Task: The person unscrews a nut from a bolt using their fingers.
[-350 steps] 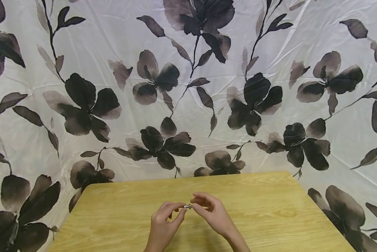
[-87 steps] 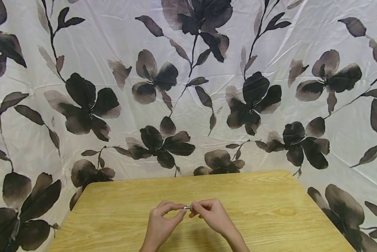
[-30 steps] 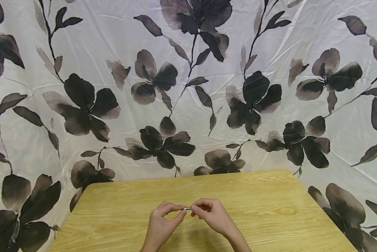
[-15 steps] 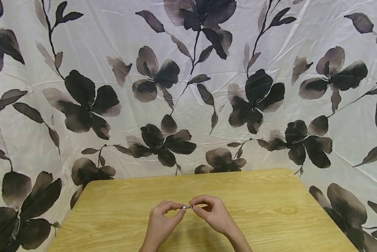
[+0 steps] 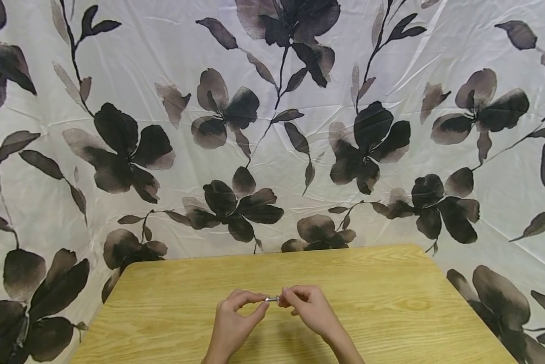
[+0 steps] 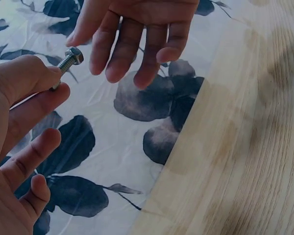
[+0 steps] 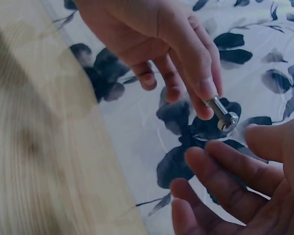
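Observation:
A small silver bolt is held level above the table. My left hand pinches one end of it between thumb and forefinger, the other fingers spread apart in the left wrist view. Bare thread shows along the bolt, with a hex piece at its far end. Whether that piece is the head or a nut I cannot tell. My right hand is right beside the hex end. In the right wrist view its thumb and loosely bent fingers stand apart around the bolt, not gripping it.
Under both hands lies a light wood-grain table with rounded back corners. A white cloth with dark printed flowers hangs behind it and along both sides.
The right hand's fingers have shifted repeatedly around the hex end; the left keeps its pinch. Compared with 11.7 s ago, more bolt shank shows between the left fingers and the hex piece.

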Tool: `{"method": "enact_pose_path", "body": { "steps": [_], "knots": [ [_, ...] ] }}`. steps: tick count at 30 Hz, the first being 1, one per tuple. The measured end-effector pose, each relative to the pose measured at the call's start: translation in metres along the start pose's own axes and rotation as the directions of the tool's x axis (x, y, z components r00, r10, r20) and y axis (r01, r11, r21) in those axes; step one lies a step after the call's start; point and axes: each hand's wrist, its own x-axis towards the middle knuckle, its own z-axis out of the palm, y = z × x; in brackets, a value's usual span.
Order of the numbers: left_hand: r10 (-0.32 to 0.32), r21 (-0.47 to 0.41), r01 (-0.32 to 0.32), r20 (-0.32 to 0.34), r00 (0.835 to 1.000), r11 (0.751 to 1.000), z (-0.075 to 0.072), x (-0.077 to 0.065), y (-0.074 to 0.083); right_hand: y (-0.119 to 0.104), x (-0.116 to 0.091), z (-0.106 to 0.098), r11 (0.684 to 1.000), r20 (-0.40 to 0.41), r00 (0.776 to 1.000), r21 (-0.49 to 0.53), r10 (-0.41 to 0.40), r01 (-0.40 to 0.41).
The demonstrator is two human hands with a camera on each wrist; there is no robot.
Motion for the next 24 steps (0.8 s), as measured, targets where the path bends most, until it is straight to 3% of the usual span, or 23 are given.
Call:
{"method": "enact_pose_path", "body": {
  "steps": [10,14,24],
  "knots": [
    [0.054,0.008,-0.054,-0.019,0.998,0.998,0.0016,-0.0012,-0.0014,0.0015,-0.0003,0.0010,1.000,0.083,0.997,0.000,-0.009,0.009],
    [0.048,0.002,-0.048,-0.013,0.999,0.999,0.0017,-0.0014,-0.0012,0.0014,-0.0015,0.0004,1.000,0.105,0.994,-0.011,-0.024,0.025],
    [0.046,0.019,-0.046,-0.020,0.999,0.999,0.0023,-0.0017,-0.0030,-0.0005,-0.0025,0.0001,0.997,0.090,0.993,-0.012,-0.080,0.081]
  ]
}}
